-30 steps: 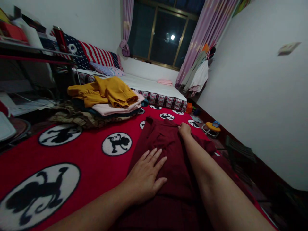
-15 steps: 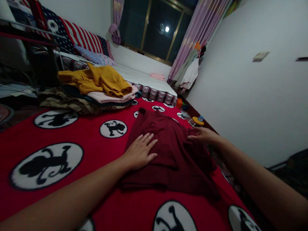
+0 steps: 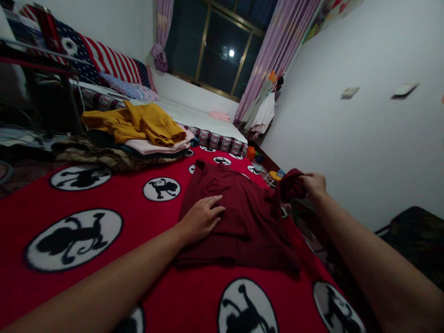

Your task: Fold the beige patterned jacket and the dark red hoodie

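A dark red long-sleeved top [image 3: 239, 217] lies spread on the red blanket [image 3: 166, 291] with monkey prints. My left hand [image 3: 203, 217] rests on its left part, palm down, fingers stretched out over the cloth. At the right, my right hand [image 3: 315, 184] grips the end of a sleeve [image 3: 293, 184] and holds it raised off the bed, out past the top's side. The fingertips of the right hand are partly hidden by the fabric.
A pile of folded clothes with a mustard garment [image 3: 138, 122] on top sits at the far left of the blanket. Behind it is a bed with a white sheet [image 3: 187, 111]. A white wall [image 3: 347, 134] rises at the right.
My right hand has lifted the sleeve and drawn it outward to the right. My left hand stays on the top, its fingers a little closer together. The view has shifted slightly right.
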Tool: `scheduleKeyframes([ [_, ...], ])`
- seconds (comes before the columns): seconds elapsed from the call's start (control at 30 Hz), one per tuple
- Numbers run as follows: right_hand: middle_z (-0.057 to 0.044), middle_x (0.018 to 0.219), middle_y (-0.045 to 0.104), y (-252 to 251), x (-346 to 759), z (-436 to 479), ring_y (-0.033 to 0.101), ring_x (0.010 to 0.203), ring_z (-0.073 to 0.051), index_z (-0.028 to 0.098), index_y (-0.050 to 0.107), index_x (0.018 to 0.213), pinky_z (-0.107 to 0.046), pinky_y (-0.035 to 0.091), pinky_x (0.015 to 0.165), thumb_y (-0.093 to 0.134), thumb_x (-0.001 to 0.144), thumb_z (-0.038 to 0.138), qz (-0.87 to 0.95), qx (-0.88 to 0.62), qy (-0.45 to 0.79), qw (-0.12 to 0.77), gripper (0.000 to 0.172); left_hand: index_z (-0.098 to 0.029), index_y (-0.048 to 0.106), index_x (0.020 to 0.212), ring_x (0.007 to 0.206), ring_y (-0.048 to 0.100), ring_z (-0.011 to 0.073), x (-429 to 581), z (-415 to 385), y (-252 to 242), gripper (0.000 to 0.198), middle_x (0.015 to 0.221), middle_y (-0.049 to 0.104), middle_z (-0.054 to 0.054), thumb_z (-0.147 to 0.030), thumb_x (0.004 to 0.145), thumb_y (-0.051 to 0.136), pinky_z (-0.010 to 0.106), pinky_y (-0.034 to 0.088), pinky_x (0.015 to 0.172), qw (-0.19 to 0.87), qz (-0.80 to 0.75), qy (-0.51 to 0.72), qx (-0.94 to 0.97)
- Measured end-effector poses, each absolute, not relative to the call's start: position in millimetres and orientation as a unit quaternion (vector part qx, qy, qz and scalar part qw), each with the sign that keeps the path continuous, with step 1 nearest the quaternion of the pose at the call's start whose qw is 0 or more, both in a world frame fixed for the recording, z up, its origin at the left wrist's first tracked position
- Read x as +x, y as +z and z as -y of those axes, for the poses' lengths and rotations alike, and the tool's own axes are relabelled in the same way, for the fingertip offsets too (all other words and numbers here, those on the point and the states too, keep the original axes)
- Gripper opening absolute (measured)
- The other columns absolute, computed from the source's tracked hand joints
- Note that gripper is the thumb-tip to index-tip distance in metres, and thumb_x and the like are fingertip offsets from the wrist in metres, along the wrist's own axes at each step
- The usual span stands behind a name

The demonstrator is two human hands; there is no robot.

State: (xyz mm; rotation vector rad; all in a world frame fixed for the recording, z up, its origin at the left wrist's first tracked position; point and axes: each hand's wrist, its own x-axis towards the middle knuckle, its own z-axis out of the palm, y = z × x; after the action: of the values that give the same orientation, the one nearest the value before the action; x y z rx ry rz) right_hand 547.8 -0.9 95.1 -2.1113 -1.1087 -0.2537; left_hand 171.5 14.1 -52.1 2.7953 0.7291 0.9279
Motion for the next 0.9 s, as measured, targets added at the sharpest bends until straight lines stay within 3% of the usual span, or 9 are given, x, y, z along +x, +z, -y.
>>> scheduleKeyframes([
  [0.07,-0.022,0.098,0.067,121.9,524.2,-23.3,0.066,0.071,-0.017,-0.002,0.058,0.11,-0.026,0.05,0.057,0.045,0.082,0.012,0.422,-0.796,-0.106,0.42,0.034,-0.019,0.067,0.11,0.119,0.054,0.0221,170.3,-11.9,-48.4,0.026,0.131,0.058,0.01,-0.021,0.092,0.048,0.038,0.044,0.102,0.052,-0.2,0.335,0.919],
  [0.13,-0.017,0.11,0.065,139.8,484.5,-41.3,0.066,0.077,-0.013,0.006,0.052,0.12,-0.024,0.052,0.064,0.042,0.086,0.013,0.451,-0.751,-0.1,0.471,0.036,-0.019,0.067,0.108,0.113,0.057,0.0217,168.6,-10.0,-46.6,0.025,0.123,0.062,0.009,-0.021,0.093,0.047,0.038,0.048,0.097,0.054,-0.169,0.357,0.917],
  [0.2,-0.011,0.11,0.065,147.8,435.8,-46.3,0.067,0.084,-0.015,0.013,0.053,0.12,-0.029,0.055,0.072,0.054,0.085,0.019,0.618,-0.587,0.011,0.523,0.035,-0.019,0.066,0.109,0.11,0.058,0.0213,166.3,-8.7,-46.3,0.025,0.12,0.063,0.01,-0.02,0.093,0.047,0.037,0.05,0.095,0.063,-0.149,0.372,0.914],
  [0.3,-0.005,0.114,0.064,142.3,373.2,-25.0,0.063,0.101,-0.017,0.021,0.053,0.123,-0.032,0.053,0.086,0.068,0.08,0.026,0.771,-0.428,0.135,0.452,0.046,-0.019,0.066,0.109,0.108,0.058,0.0199,162.6,-8.1,-46.8,0.026,0.117,0.064,0.01,-0.017,0.093,0.045,0.036,0.051,0.092,0.083,-0.138,0.383,0.91],
  [0.37,-0.004,0.115,0.064,127.8,355.4,1.8,0.062,0.103,-0.017,0.022,0.057,0.119,-0.031,0.053,0.086,0.066,0.082,0.03,0.801,-0.402,0.156,0.415,0.039,-0.02,0.066,0.107,0.107,0.059,0.0195,161.2,-8.7,-47.6,0.025,0.115,0.064,0.009,-0.017,0.093,0.046,0.035,0.052,0.091,0.093,-0.14,0.384,0.908],
  [0.53,-0.007,0.104,0.069,70.3,398.4,62.8,0.064,0.095,-0.019,0.02,0.067,0.103,-0.033,0.052,0.083,0.06,0.084,0.027,0.772,-0.537,0.048,0.337,0.022,-0.022,0.068,0.101,0.106,0.059,0.0197,163.4,-13.0,-50.1,0.023,0.114,0.064,0.008,-0.017,0.091,0.048,0.035,0.052,0.091,0.104,-0.157,0.387,0.903],
  [0.7,-0.011,0.116,0.067,19.4,464.6,103.5,0.062,0.106,-0.027,0.02,0.065,0.112,-0.041,0.047,0.094,0.066,0.075,0.035,0.649,-0.721,0.017,0.242,0.04,-0.021,0.067,0.106,0.114,0.055,0.0215,166.4,-16.9,-49.4,0.026,0.122,0.06,0.008,-0.013,0.089,0.048,0.04,0.048,0.099,0.095,-0.202,0.418,0.881],
  [0.8,-0.011,0.105,0.071,0.8,483.7,123.7,0.067,0.091,-0.026,0.019,0.064,0.114,-0.038,0.051,0.081,0.065,0.073,0.045,0.597,-0.766,0.079,0.225,0.048,-0.021,0.063,0.113,0.12,0.051,0.0221,166.1,-17.6,-48.0,0.03,0.127,0.056,0.008,-0.014,0.089,0.047,0.041,0.044,0.103,0.094,-0.232,0.423,0.871],
  [0.9,-0.007,0.09,0.072,-8.8,488.6,138.2,0.066,0.081,-0.024,0.019,0.068,0.101,-0.032,0.05,0.07,0.063,0.073,0.045,0.586,-0.762,0.13,0.243,0.038,-0.021,0.06,0.118,0.122,0.049,0.0222,165.2,-20.1,-46.0,0.032,0.129,0.054,0.008,-0.015,0.088,0.047,0.042,0.042,0.106,0.092,-0.266,0.425,0.86],
])
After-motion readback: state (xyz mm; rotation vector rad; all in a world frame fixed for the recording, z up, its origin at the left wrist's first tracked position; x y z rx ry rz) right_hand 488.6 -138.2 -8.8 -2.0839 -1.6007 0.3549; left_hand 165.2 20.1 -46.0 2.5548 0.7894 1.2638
